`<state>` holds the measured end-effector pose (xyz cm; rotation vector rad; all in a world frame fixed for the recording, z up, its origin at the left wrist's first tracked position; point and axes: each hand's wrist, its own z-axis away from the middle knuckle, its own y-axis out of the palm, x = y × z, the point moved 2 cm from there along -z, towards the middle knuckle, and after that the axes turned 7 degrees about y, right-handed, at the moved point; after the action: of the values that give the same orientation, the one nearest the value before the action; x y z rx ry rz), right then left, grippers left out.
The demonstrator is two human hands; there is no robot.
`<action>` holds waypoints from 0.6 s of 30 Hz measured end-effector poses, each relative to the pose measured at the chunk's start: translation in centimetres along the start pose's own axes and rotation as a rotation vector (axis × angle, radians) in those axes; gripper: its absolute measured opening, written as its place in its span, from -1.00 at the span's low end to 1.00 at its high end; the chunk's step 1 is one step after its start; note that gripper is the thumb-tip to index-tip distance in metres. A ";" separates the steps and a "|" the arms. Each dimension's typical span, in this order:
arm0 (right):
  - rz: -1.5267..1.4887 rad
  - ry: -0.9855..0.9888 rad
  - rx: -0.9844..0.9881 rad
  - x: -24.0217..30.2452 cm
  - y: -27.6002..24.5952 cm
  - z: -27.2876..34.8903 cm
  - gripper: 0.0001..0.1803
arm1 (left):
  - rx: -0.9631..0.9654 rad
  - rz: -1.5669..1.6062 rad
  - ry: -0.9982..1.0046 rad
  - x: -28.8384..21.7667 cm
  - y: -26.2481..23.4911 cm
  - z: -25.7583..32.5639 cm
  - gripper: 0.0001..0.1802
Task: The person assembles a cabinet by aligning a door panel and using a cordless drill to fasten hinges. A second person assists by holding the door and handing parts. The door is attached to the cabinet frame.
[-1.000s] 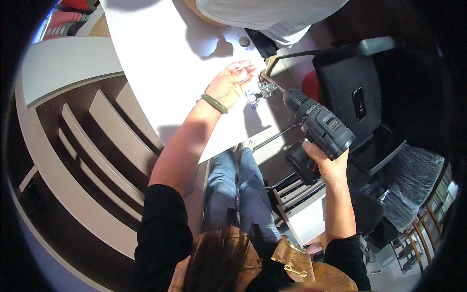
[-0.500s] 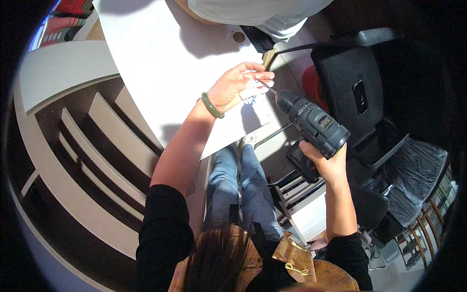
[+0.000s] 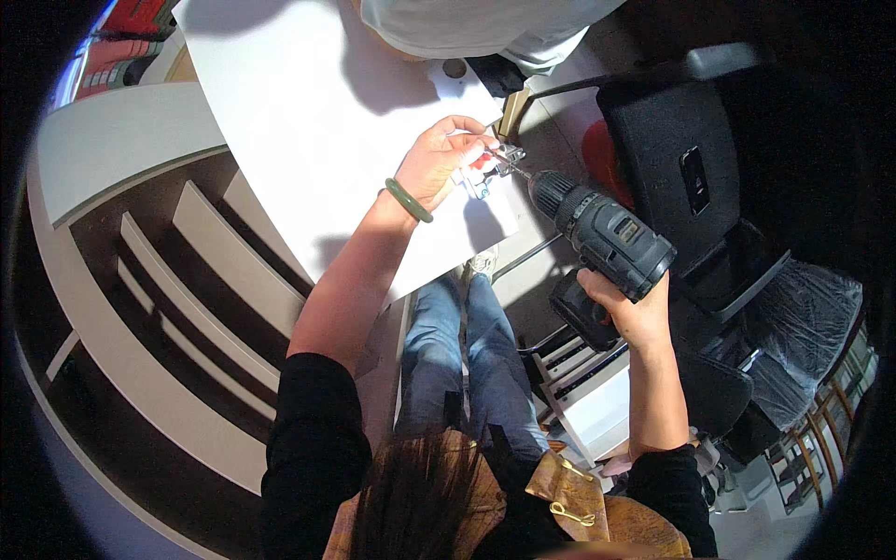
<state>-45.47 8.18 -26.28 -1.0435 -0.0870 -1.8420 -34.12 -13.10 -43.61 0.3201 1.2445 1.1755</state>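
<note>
My right hand (image 3: 633, 313) grips a dark grey cordless drill (image 3: 611, 238) by its handle, its chuck pointing up and left. A thin bit (image 3: 511, 165) runs from the chuck to the fingers of my left hand (image 3: 437, 163). Those fingers are pinched together at the bit's tip; whatever is between them is too small to make out. Right by the fingertips, at the edge of the white panel (image 3: 289, 103), are small shiny metal fittings (image 3: 509, 155), partly hidden by my fingers. A green bangle (image 3: 409, 201) circles my left wrist.
A person in a white top (image 3: 476, 23) is at the panel's far side. Black office chairs stand on the right, one bearing a dark phone (image 3: 693, 182), another seat wrapped in clear plastic (image 3: 807, 317). At left is a pale slatted cabinet piece (image 3: 233, 271).
My left fingers have drawn together around the bit's tip, uncovering the metal fittings at the panel's edge. The drill has shifted only slightly.
</note>
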 end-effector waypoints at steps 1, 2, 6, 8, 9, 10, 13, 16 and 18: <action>0.004 -0.008 -0.001 -0.1 -0.1 0.0 -0.64 | 0.006 -0.046 0.028 -0.1 0.1 0.1 -0.74; 0.006 -0.005 0.001 -0.2 -0.1 -0.1 -0.64 | -0.002 -0.099 0.046 -0.2 0.2 0.1 -0.74; -0.039 -0.019 0.000 -0.4 -0.1 -0.2 -0.67 | -0.025 -0.228 0.122 -0.6 0.8 0.2 -0.75; -0.135 0.034 0.028 -0.4 -0.2 -0.3 -0.64 | -0.008 -0.204 0.138 -0.7 1.2 0.1 -0.75; -0.202 0.064 0.032 -0.5 -0.1 -0.3 -0.63 | 0.006 -0.181 0.144 -0.7 1.3 0.0 -0.75; -0.269 0.105 0.039 -0.5 -0.1 -0.3 -0.62 | 0.023 -0.169 0.142 -0.8 1.5 -0.2 -0.75; -0.361 0.179 0.055 -0.5 -0.4 -0.3 -0.58 | 0.065 -0.122 0.129 -1.0 1.8 -0.4 -0.75; -0.383 0.189 0.048 -0.7 -0.7 -0.3 -0.55 | 0.046 -0.098 0.121 -0.4 1.9 -0.8 -0.75; -0.342 0.145 0.024 -1.0 -0.8 -0.4 -0.52 | 0.021 -0.092 0.113 0.2 2.1 -1.3 -0.75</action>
<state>-46.20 9.10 -26.94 -0.9170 -0.2112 -2.2145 -36.31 -12.58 -42.64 0.2114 1.3567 1.1143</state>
